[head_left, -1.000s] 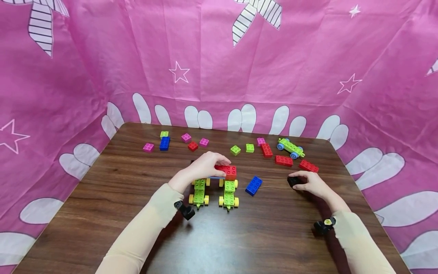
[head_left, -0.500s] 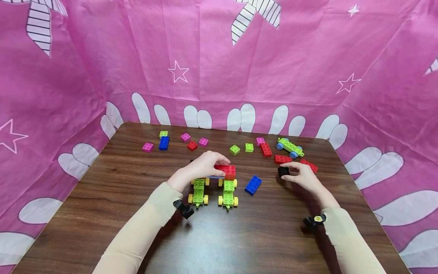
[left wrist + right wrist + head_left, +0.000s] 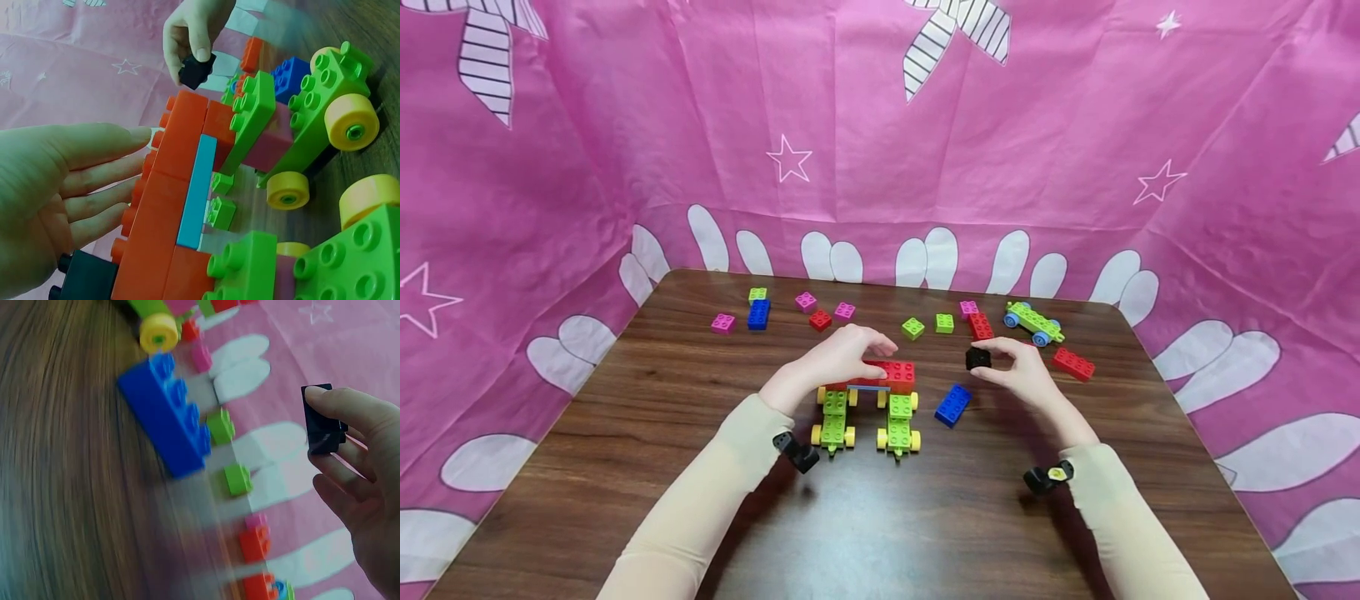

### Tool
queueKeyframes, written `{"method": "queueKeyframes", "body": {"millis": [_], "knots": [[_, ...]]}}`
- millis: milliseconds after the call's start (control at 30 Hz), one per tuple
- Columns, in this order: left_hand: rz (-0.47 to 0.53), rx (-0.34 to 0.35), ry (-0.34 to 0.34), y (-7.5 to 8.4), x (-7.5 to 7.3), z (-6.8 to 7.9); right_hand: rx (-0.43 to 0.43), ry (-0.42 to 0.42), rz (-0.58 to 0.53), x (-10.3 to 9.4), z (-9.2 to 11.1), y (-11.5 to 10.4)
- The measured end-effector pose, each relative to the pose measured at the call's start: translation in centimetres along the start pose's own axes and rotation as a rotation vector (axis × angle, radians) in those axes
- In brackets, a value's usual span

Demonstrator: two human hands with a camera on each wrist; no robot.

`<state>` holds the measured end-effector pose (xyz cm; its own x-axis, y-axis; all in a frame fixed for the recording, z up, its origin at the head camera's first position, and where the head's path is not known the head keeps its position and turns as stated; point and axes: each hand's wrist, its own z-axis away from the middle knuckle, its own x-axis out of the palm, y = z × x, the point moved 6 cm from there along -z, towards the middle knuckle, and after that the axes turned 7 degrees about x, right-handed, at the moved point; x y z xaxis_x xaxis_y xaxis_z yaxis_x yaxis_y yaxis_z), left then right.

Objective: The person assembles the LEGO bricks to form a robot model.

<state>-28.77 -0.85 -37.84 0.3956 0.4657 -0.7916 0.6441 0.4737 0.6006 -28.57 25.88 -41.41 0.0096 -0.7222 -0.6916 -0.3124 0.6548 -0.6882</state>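
Note:
Red bricks (image 3: 901,375) form a bridge over two lime green car bases (image 3: 898,433) with yellow wheels. A thin blue piece (image 3: 197,194) lies under the bridge, and a black brick (image 3: 90,276) sits at one end in the left wrist view. My left hand (image 3: 838,358) hovers at the bridge's studded top, fingers extended and thumb apart; whether a fingertip touches it I cannot tell. My right hand (image 3: 1021,372) pinches another black brick (image 3: 977,358) between thumb and fingers, raised above the table, right of the bridge.
A blue brick (image 3: 952,406) lies right of the cars. Pink, lime, red and blue bricks are scattered along the back of the wooden table (image 3: 880,525). A lime car base with blue wheels (image 3: 1034,323) stands at back right, near a red brick (image 3: 1073,364).
My right hand has carried the black brick leftward from the right side toward the bridge. The left hand has lifted and loosened slightly at the red bricks. The bridge stays in place.

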Motion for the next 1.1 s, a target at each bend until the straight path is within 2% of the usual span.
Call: {"method": "queueKeyframes", "body": {"millis": [200, 433, 667, 733, 833, 1100], "knots": [[0.006, 0.008, 0.007, -0.1, -0.5, 0.4, -0.011, -0.008, -0.046, 1.5, -0.7, -1.9], [-0.024, 0.045, 0.023, -0.3, -0.8, 0.9, -0.019, -0.056, -0.127, 3.0, -1.4, -4.2], [0.010, 0.042, 0.011, -0.7, -0.6, 1.4, -0.051, -0.124, -0.140, 3.5, -0.8, -8.9], [0.027, 0.043, 0.004, -0.9, -0.5, 1.4, -0.060, -0.134, -0.135, 3.8, -0.7, -9.4], [0.038, 0.044, 0.002, -1.0, -0.4, 1.4, -0.088, -0.144, -0.126, 4.2, -0.8, -9.7], [0.017, 0.069, -0.001, -0.7, -0.3, 1.2, -0.133, -0.155, -0.143, 6.1, -1.8, -7.2]]}}
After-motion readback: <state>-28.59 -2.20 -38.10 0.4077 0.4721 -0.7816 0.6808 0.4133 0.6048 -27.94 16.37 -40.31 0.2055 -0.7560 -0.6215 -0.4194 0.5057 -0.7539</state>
